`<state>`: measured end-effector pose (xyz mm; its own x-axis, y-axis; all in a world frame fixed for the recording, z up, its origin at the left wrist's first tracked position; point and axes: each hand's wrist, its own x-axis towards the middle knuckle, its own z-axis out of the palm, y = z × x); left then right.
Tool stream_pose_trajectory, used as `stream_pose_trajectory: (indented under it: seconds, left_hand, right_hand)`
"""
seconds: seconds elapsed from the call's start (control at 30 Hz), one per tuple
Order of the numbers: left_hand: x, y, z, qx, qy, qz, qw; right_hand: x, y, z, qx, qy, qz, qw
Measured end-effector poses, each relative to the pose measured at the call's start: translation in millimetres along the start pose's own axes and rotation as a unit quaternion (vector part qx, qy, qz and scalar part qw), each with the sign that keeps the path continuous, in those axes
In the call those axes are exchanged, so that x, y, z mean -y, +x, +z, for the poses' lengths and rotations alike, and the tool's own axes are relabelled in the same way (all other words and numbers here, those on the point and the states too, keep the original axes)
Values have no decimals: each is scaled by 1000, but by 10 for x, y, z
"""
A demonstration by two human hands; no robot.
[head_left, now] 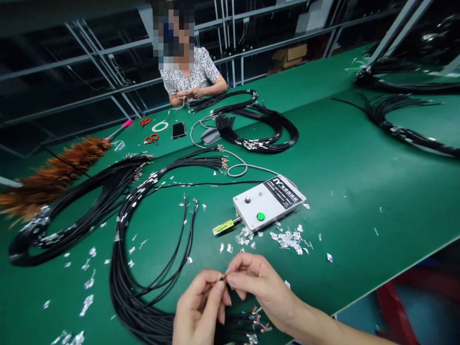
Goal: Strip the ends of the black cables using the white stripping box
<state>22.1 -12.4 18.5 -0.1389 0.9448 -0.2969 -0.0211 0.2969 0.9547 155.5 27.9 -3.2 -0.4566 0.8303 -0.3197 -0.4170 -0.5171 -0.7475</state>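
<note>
My left hand pinches the end of a black cable between thumb and forefinger. At its tip, thin coloured wires stick out, and my right hand has these between its thumb and fingertips. A looped bundle of black cables lies left of my hands and runs beneath the left one. More stripped ends with red, blue and white wires show below my right hand. Beyond my hands sits a grey box machine with a green button and a yellow-green tip.
Foil scraps litter the green table. Further cable bundles lie at the left, centre back and right. Orange-handled scissors, a phone and a feather duster are at the far left. Another person sits opposite.
</note>
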Motion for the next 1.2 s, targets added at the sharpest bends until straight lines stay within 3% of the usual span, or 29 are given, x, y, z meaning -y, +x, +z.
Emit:
stream_pose_trajectory:
  seconds: [0.47,0.67,0.8,1.0,1.1,1.2]
  left_hand:
    - [-1,25,-16,18,-32,-24,999]
    - [72,8,15,-29,2,27,999]
    - [39,56,91,-18,4,83,996]
    - [90,115,122,-69,-33,46,996]
    - [139,96,112,-81,44,108,990]
    - [157,90,73,-90,149,222,959]
  right_hand:
    - [-76,65,73,-21,17,-9,1000]
    - [9,8,30,-35,-61,-29,997]
    - [-10,-14,18,-54,-87,-28,994]
    - [5,-15,11,-67,-146,-55,985]
    - [32,-13,4,-68,-245,-116,960]
    - [45,-13,-18,-66,-353,-173,917]
